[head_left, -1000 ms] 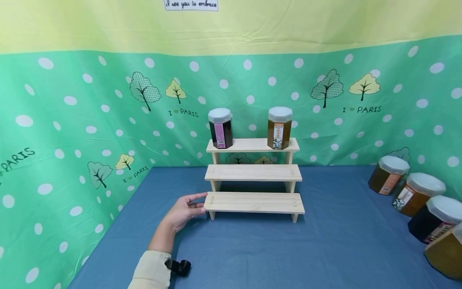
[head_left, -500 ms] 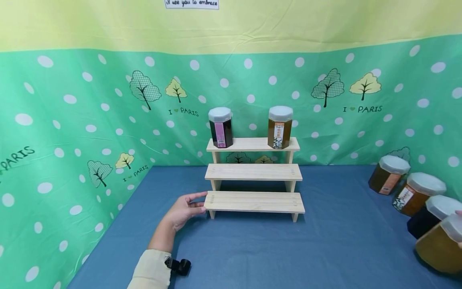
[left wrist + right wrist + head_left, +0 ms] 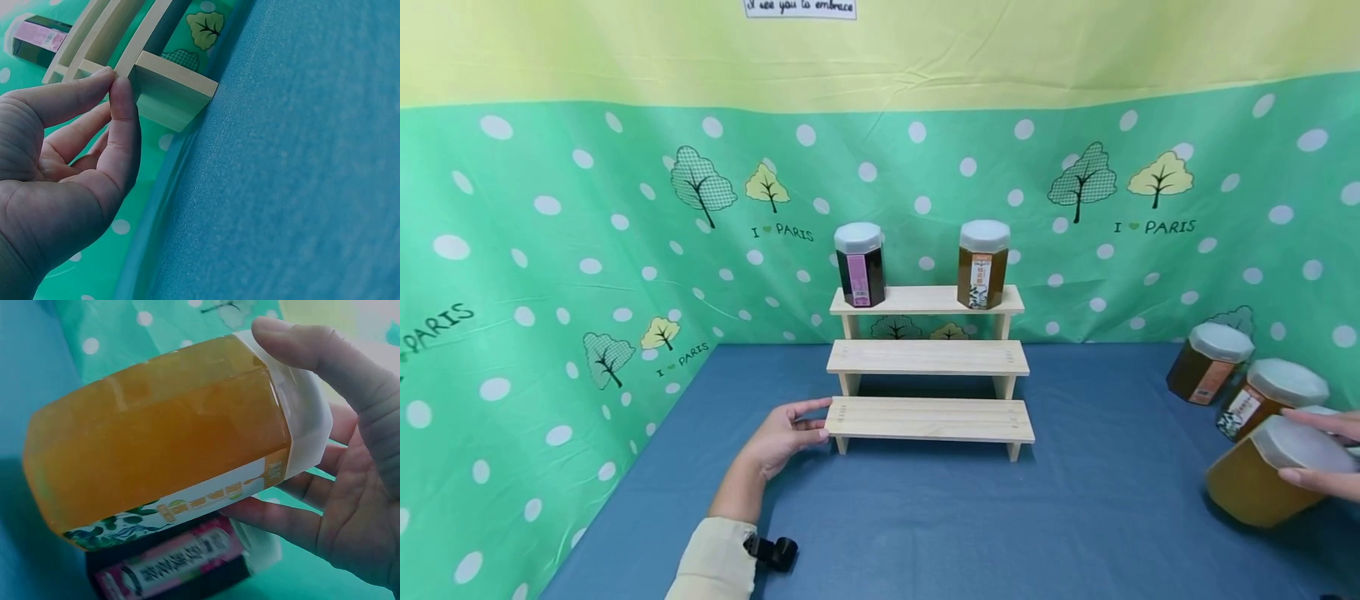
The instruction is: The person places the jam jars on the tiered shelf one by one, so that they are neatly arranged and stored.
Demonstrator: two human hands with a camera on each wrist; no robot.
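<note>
A three-step wooden display stand (image 3: pixel 928 417) stands against the back cloth. My left hand (image 3: pixel 775 442) pinches the left end of its lowest step between thumb and fingertip, as the left wrist view shows. At the far right, my right hand (image 3: pixel 1326 483) grips an amber honey jar (image 3: pixel 1262 483) around its white lid. The jar is tilted, and its label shows in the right wrist view. Beneath it in that view lies a dark jar (image 3: pixel 219 550) with a pink label, largely hidden in the head view. On the top step are a dark jar (image 3: pixel 867 279) and an amber jar (image 3: pixel 981 279).
Two more amber-brown jars, one farther back (image 3: pixel 1202 375) and one nearer (image 3: pixel 1243 408), stand along the right side by the cloth wall. A blue cloth (image 3: pixel 925 525) covers the table. Green dotted cloth (image 3: pixel 625 275) encloses the back and sides.
My right hand has come into view from the right, and the amber honey jar has moved left and slightly up with it. My left hand stays on the stand.
</note>
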